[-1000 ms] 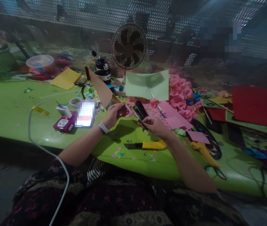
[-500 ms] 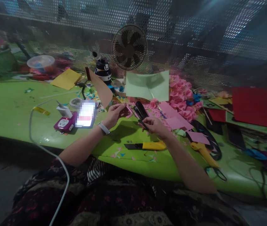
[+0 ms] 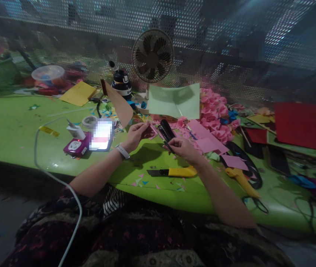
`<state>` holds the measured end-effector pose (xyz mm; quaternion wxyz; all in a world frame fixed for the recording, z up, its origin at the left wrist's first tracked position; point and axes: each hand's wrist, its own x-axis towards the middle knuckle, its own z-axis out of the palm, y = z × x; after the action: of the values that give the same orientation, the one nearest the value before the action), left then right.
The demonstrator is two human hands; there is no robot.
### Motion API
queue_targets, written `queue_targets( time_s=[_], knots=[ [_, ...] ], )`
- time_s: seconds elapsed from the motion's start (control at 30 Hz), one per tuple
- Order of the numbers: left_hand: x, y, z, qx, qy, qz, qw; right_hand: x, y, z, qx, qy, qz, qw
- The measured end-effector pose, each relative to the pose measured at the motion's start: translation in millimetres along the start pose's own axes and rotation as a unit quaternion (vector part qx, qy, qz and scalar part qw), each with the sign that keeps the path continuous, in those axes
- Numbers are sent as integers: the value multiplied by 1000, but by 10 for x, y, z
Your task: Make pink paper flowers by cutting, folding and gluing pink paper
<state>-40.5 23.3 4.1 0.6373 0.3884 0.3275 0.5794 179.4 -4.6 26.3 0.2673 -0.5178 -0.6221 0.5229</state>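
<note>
Pink strip and slim dark tool, both in pinch grips

Left hand (image 3: 138, 135): thumb and fingertips brought together on a small folded-looking pink strip (image 3: 153, 131). Strip is above the green table (image 3: 147, 157), between the two hands, at the near side of a bulky black object (image 3: 168, 129) (stapler maybe, can't confirm). Exact fold not readable at this size.

Right hand (image 3: 182, 149): fingers closed around a slim dark tool (image 3: 169, 147), pointing up-left toward the strip. Tool type unclear; whether its tip touches the paper, can't tell.

Handling, my read: strip should be next to weightless, soft, easy to crease or tear. Best hold is a light pinch on an edge or along the fold, not the middle of a face. Tool looks stiff, light, perhaps a bit slick; take it well back from the tip so the working end stays free.

Around: yellow-handled cutter (image 3: 181, 171) lies flat on the near side, dark end pointing left, well clear of the strip. Pink sheets (image 3: 206, 137) sit right of the black object, with a heap of pink paper flowers (image 3: 216, 116) behind them
</note>
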Motion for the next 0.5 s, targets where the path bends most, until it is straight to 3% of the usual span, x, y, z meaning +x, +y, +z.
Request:
queue_targets(
  time_s=[0.17,0.5],
  knots=[
    [-30,46,32,12,26,-22,999,10,-5,6,13,35,-36,999],
    [-10,-16,-20,70,-3,24,997,76,76,-7,10,35,-33,999]
  ],
)
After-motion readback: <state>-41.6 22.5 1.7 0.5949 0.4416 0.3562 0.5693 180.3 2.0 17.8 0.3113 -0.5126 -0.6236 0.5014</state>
